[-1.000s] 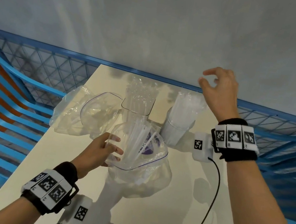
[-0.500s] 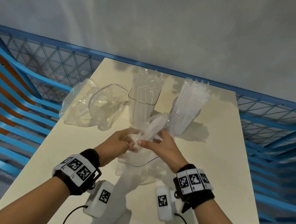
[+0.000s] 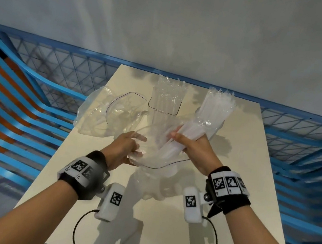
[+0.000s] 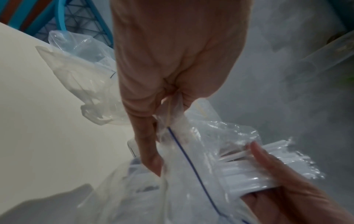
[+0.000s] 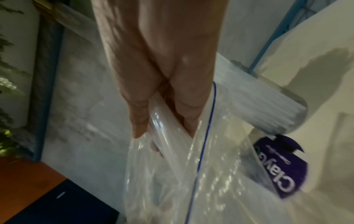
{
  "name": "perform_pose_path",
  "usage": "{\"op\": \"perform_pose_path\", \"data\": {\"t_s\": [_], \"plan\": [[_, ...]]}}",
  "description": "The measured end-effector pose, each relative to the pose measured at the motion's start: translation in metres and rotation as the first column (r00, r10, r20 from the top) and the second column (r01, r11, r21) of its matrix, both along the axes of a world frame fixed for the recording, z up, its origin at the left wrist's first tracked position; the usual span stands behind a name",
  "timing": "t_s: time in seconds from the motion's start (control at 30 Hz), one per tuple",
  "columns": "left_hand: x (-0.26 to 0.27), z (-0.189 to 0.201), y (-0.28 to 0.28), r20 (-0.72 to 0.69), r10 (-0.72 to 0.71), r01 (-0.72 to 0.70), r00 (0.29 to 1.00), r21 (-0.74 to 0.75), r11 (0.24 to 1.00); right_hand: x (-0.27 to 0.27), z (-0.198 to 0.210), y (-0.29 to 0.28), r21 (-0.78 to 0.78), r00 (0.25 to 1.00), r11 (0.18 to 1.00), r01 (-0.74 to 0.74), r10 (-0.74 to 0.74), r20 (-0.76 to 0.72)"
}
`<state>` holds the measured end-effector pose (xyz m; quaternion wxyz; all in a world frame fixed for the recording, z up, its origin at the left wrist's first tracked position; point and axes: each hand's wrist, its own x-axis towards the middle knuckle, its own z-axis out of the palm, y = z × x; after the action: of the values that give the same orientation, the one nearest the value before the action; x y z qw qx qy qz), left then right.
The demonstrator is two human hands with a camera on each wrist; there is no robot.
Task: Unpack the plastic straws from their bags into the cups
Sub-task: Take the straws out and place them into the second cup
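Now pinching the open rim of the clear bag (image 3: 150, 158) with the left hand (image 3: 121, 147), gripping a bundle of straws (image 3: 182, 137) with the right hand (image 3: 199, 150).

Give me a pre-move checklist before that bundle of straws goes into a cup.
1. Right hand grips the straw bundle: ok.
2. Left hand pinches the zip bag's rim, holding it open: ok.
3. Bundle fully out of the bag: not ok, its lower end sits below the bag's blue rim line.
4. Room left in the right cup: not ok, packed with straws.
5. Room left in the left cup: cannot tell, straws already stand in it.
6. Empty bag clear of the cups: ok.
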<state>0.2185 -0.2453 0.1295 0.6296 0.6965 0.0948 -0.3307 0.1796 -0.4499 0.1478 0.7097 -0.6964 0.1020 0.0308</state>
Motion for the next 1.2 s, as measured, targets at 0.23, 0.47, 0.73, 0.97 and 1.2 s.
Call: {"op": "perform_pose_path", "data": {"t_s": [0.23,0.47,0.73,0.97,1.2], "plan": [[0.012,0.003,0.010,-0.091,0.133,-0.134,0.987,-0.011,0.991,0.013,0.029,0.002,0.076,0.998,0.995,-0.060,0.059,0.017],[0.024,-0.024,0.047,-0.234,0.222,-0.222,0.947,0.029,0.975,0.032,0.058,-0.016,0.228,0.993,0.972,0.058,-0.081,0.091],[0.038,-0.056,0.060,-0.040,0.117,-0.090,0.992,0.416,0.905,0.043,0.093,-0.061,0.182,0.976,0.973,0.144,-0.171,0.139],[0.045,-0.055,0.075,0.018,0.216,-0.206,0.976,0.382,0.901,0.064,0.117,-0.120,0.020,0.906,0.948,0.317,-0.309,0.290],[0.031,-0.039,0.081,0.021,0.235,-0.231,0.972,0.303,0.925,0.088,0.112,-0.128,-0.059,0.848,0.889,0.454,-0.410,0.337]]}}
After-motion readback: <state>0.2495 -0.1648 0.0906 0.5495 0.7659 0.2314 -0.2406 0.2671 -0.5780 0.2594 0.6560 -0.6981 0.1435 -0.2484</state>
